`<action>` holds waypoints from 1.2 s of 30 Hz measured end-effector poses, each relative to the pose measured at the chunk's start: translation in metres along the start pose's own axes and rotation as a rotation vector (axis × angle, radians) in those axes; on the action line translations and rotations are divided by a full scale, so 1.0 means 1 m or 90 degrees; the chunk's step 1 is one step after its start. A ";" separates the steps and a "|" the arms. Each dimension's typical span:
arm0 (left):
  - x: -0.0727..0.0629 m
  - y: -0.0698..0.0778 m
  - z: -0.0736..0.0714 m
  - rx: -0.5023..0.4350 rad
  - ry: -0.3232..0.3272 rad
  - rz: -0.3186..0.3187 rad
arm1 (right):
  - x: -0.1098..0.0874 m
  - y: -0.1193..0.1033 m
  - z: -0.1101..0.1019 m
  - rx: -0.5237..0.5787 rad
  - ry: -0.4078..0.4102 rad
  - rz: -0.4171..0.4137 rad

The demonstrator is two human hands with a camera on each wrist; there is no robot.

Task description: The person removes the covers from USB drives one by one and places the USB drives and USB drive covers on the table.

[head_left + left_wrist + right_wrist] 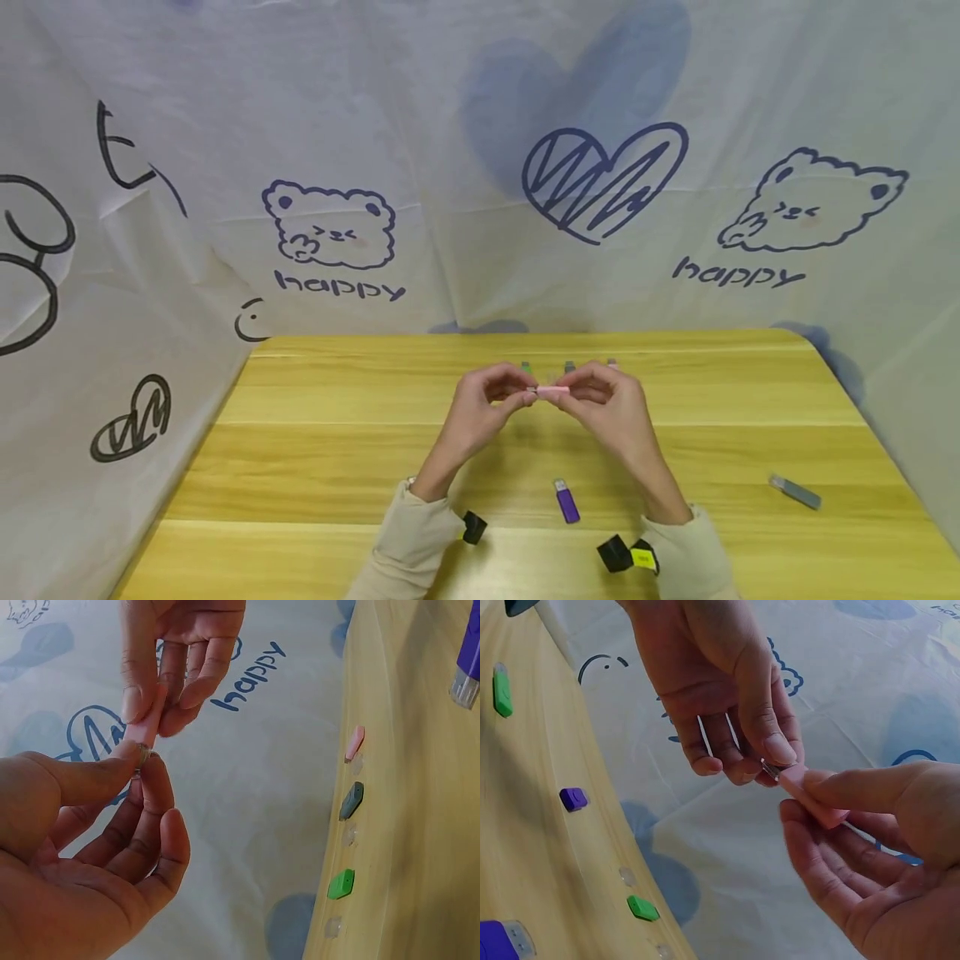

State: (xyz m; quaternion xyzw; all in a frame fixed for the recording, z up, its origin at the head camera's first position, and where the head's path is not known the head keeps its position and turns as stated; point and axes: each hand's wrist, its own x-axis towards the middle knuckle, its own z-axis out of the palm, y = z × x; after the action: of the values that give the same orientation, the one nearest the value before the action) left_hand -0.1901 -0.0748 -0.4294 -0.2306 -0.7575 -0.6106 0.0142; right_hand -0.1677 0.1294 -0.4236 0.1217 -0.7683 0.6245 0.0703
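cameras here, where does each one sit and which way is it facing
Head: above, facing forward and down at the wooden table; shows both sleeves, left hand and right hand holding a pink stick.
Left wrist: at the left hand, facing past it to the right hand.
Right wrist: at the right hand, facing the left hand.
Shared: all three show the pink stick held between both hands.

The person wears a cream long-sleeved top with ribbed cuffs that end at the wrists, and both the left hand (480,408) and the right hand (611,408) are bare. A black strap sits under each wrist, the right one carrying a yellow tab.
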 end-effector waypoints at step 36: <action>-0.005 0.010 0.001 0.139 0.034 0.023 | 0.002 -0.006 -0.006 -0.098 -0.087 -0.002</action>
State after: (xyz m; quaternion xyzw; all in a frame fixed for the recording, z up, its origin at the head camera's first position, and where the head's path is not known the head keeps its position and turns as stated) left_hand -0.1814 -0.0747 -0.4220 -0.2245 -0.8145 -0.5303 0.0705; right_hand -0.1679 0.1342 -0.4160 0.1594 -0.8168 0.5538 0.0278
